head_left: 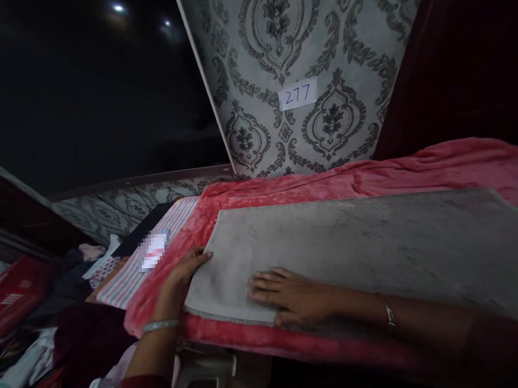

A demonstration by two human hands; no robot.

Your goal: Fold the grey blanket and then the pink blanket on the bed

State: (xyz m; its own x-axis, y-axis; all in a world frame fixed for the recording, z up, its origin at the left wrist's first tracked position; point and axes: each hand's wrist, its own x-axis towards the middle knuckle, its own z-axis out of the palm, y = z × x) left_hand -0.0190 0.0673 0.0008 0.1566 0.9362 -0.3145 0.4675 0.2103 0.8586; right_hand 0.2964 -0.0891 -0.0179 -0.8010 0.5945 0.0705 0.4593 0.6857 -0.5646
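A grey, soft-looking mat [354, 241] lies spread on a pink-red plush blanket [224, 199]. My right hand [287, 295] rests flat on the mat's left part, palm down with the fingers stretched toward the left; it is slightly blurred. At the mat's left edge is my left hand [188, 267], its fingertips lying on the border and the rest of the hand beside it over the blanket. Neither hand shows a grip on the mat. The mat's right end runs up to the frame's edge, and my right forearm hides part of its near side.
A striped cloth [124, 278] lies left of the blanket. Piled clothes [83, 327] and a red box [15, 297] are at the far left. Behind stand a large dark screen [103, 92] and patterned wallpaper with a paper marked 277 [297, 94]. Below is a plastic stool [203, 367].
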